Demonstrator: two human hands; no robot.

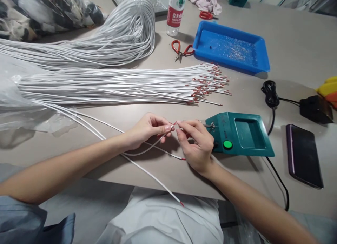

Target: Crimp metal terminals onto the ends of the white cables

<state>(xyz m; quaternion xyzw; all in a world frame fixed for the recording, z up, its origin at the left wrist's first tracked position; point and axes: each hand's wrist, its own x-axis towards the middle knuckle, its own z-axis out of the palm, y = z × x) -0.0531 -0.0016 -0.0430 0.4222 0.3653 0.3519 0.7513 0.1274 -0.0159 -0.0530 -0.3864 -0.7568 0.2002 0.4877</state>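
My left hand (155, 128) pinches a white cable (147, 151) just behind its red-tipped end. At that red tip are the thumb and forefinger of my right hand (196, 140), closed around its end; the exact contact is too small to see. The held cable loops down below my hands. Two more loose cables cross the table, one with its red end (183, 159) under my right wrist, another with its red end (181, 203) over my lap. Just right of my right hand sits a green device (226, 131) with a bright green round button (228, 144).
A bundle of white cables (118, 84) with red ends lies beyond my hands, a coiled bundle (131, 30) behind it. Farther back are red-handled snips (180, 51), a blue tray (231, 44) and a water bottle (176, 16). A phone (304, 154) and black adapter (316, 109) lie right.
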